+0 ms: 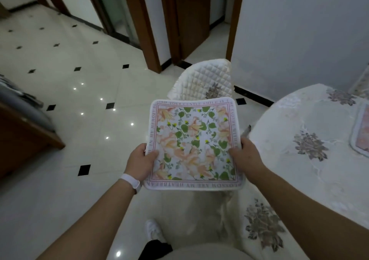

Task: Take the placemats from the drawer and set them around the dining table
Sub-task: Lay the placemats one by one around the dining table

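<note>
Left hand point(139, 160): gripping the left edge of the floral placemat point(193, 144), thumb curled over the top face, fingers hidden underneath. White wristband point(130, 181) on that wrist.

Right hand point(244, 154): gripping the right edge the same way, thumb on top and fingers under.

Placemat is held in the air between both hands, printed face up and roughly level. It sits over the tiled floor point(79, 100), just short of the quilted chair point(203, 80). It's near-square, so no clear long axis; edges run about square to the view.

Surface point(299, 120) is to the right, just beside the right hand. A second placemat point(362, 132) lies on it at the frame edge.
</note>
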Demonstrator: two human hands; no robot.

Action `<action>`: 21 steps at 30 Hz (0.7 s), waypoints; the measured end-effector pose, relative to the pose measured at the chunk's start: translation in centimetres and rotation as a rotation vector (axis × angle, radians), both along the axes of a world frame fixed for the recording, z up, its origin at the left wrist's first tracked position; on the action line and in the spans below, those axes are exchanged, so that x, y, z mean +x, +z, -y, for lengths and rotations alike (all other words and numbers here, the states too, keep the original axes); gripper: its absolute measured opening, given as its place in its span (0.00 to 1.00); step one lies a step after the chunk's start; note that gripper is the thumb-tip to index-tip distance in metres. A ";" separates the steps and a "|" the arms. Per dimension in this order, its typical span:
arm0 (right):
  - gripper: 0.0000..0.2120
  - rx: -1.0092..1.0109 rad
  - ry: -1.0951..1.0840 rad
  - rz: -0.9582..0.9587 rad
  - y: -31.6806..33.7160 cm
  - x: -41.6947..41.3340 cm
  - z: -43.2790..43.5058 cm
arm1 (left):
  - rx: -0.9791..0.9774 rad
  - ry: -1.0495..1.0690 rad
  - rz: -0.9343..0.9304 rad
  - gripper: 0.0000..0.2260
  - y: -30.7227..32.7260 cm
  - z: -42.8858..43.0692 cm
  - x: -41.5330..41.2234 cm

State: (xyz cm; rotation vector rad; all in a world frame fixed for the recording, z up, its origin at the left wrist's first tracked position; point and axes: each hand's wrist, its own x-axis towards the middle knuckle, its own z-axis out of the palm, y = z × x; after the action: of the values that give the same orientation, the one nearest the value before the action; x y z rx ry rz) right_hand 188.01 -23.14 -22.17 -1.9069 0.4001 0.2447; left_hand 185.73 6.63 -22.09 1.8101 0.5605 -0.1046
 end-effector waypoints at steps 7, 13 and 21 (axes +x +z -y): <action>0.11 -0.029 0.060 0.034 0.9 2.7 -12.0 | -0.037 0.045 0.038 0.04 -0.6 -12.2 1.4; 0.11 -0.058 0.086 0.055 1.3 5.6 -23.9 | -0.056 0.068 0.051 0.04 -1.3 -24.0 3.5; 0.10 -0.069 0.165 0.045 1.2 9.0 -31.2 | -0.159 0.182 0.036 0.05 -2.3 -31.0 4.8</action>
State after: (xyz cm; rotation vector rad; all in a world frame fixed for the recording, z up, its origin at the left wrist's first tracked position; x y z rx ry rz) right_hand 197.03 8.08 -20.96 -2.0126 0.2235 0.2998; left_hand 190.57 37.67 -24.37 1.5964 0.6695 0.0071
